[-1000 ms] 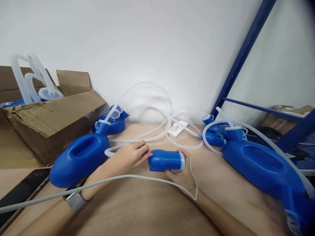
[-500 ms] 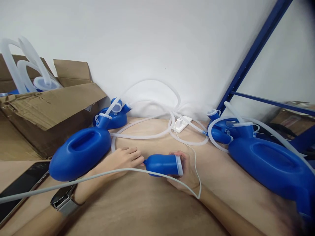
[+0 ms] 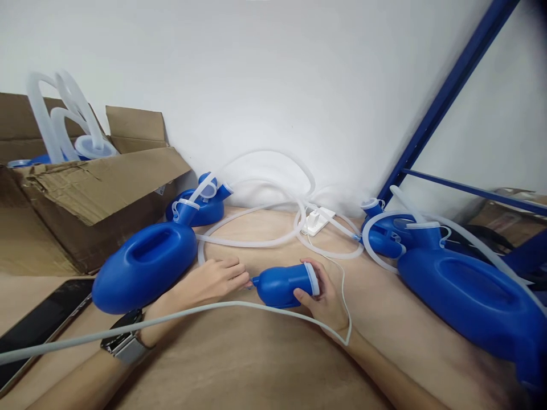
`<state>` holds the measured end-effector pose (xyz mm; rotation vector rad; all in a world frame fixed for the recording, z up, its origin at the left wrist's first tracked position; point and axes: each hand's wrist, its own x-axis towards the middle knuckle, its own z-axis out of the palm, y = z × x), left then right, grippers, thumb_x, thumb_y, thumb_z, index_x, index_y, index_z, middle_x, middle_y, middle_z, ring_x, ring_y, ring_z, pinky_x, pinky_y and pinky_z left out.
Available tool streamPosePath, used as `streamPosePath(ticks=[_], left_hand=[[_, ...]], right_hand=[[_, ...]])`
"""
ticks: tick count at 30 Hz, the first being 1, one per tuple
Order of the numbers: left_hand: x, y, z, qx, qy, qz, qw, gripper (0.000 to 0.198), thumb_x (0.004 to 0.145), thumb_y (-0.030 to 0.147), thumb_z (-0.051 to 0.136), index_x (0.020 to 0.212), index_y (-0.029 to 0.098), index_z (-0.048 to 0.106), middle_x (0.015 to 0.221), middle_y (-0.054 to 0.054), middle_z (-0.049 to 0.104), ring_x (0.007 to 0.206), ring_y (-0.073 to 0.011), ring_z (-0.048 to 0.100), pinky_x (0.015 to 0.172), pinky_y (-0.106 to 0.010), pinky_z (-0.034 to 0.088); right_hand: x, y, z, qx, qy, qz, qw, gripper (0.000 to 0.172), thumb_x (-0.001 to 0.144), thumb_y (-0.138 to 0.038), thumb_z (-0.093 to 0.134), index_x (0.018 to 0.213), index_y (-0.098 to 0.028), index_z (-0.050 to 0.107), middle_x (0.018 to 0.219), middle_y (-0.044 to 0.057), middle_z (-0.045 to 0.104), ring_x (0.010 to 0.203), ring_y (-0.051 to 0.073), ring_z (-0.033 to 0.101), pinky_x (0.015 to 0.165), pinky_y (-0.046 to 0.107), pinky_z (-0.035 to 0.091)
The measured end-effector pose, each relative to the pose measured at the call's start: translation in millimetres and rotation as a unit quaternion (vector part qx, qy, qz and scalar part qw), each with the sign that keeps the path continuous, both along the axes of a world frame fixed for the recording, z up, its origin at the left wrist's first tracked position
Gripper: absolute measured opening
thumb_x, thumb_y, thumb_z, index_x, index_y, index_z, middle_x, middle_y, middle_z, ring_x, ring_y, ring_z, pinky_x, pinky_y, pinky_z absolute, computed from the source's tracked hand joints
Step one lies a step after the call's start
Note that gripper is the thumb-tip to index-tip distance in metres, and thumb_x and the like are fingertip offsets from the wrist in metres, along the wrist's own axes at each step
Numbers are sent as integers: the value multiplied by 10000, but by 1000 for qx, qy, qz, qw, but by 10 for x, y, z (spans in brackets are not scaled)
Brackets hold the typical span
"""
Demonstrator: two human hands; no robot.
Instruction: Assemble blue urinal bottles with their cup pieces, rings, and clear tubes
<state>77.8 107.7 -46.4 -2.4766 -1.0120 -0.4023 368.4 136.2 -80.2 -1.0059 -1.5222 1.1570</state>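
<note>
In the middle of the head view, a blue plastic cup-like funnel (image 3: 282,286) lies sideways, its white-rimmed wide end to the right and a narrow nozzle to the left. My right hand (image 3: 322,296) is closed around the rimmed end, thumb on the near side. My left hand (image 3: 222,277) has its fingers pinched together at the nozzle's tip. Something small and clear shows at those fingertips, too small to make out. Beyond my left wrist rests a blue urinal bottle (image 3: 123,279) with a handle slot. Another large blue bottle (image 3: 465,285) with a tube lies at right.
A cardboard box (image 3: 106,188) holding blue parts and tubes stands at left. Clear tubing (image 3: 252,244) coils by the wall near a white power strip (image 3: 318,222). A pale cable (image 3: 192,308) crosses before my hands. At lower left lies a phone (image 3: 38,319); blue shelving (image 3: 448,97) rises right.
The funnel has turned slightly, its rimmed end tilting up. My right thumb now shows on its near side. My left hand keeps its pinch at the nozzle. The view has shifted a little.
</note>
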Motion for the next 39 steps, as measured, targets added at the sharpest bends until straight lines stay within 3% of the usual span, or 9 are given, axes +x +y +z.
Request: streamPosePath(ticks=[7, 11, 17, 20, 24, 28, 33, 36, 39], left_hand=[[38, -37, 38, 29, 26, -14, 999, 224, 898, 365, 435, 941, 215, 597, 896, 20, 580, 881, -20, 334, 778, -224, 146], [89, -82, 109, 32, 32, -23, 999, 179, 903, 309, 432, 941, 198, 567, 893, 17, 572, 865, -26, 320, 766, -217, 121], [218, -126, 147, 190, 26, -48, 980, 174, 854, 283, 547, 856, 130, 464, 737, -21, 500, 813, -25, 291, 752, -245, 47], [214, -124, 148, 191, 31, -40, 980, 154, 852, 272, 547, 884, 141, 473, 764, -11, 523, 824, -19, 304, 741, -243, 53], [143, -118, 98, 45, 28, -25, 998, 155, 894, 300, 458, 932, 182, 549, 887, 30, 587, 829, 6, 336, 737, -192, 154], [99, -83, -13, -162, -38, 44, 985, 407, 940, 372, 267, 951, 184, 628, 955, 32, 625, 806, 58, 386, 791, -153, 236], [140, -83, 79, -417, -190, 107, 883, 618, 916, 555, 175, 883, 117, 610, 912, 16, 633, 753, 95, 430, 742, -80, 296], [168, -96, 182, -498, -240, 136, 822, 676, 872, 670, 212, 874, 107, 586, 908, 26, 617, 773, 109, 437, 777, -32, 323], [176, -83, 212, -553, -250, 141, 782, 715, 834, 736, 244, 832, 81, 532, 860, 23, 572, 729, 108, 385, 725, -46, 300]], right_hand=[[12, -2, 18, -5, -38, -22, 999, 770, 678, -638, 756, 1246, -198, 480, 1219, 111, 631, 920, 232, 660, 786, 344, 575], [17, -3, 19, 3, -77, -34, 996, 778, 704, -696, 692, 1256, -192, 476, 1256, 119, 614, 1052, 269, 632, 950, 393, 523], [26, 46, -63, -1, -100, -34, 994, 779, 762, -722, 637, 1306, -195, 457, 1308, 120, 583, 1129, 289, 592, 1024, 432, 460], [32, 54, -88, -1, -98, -35, 995, 758, 784, -720, 625, 1302, -195, 451, 1289, 115, 584, 1125, 282, 592, 1022, 428, 459], [42, 38, -65, 24, -91, -20, 995, 708, 802, -704, 617, 1265, -198, 443, 1203, 102, 596, 1026, 253, 618, 934, 392, 501], [50, 13, -8, 45, -92, 1, 995, 694, 779, -658, 663, 1236, -188, 435, 1131, 104, 596, 886, 224, 628, 758, 342, 527], [59, 7, -15, 78, -70, 9, 994, 656, 777, -618, 690, 1220, -194, 457, 1113, 95, 598, 889, 211, 637, 760, 315, 539], [62, 9, -31, 81, -59, 19, 995, 632, 781, -595, 698, 1214, -198, 464, 1127, 97, 603, 944, 220, 645, 783, 305, 541], [65, 23, -43, 72, -49, 31, 996, 640, 779, -595, 697, 1220, -195, 463, 1148, 107, 603, 983, 235, 647, 800, 310, 545]])
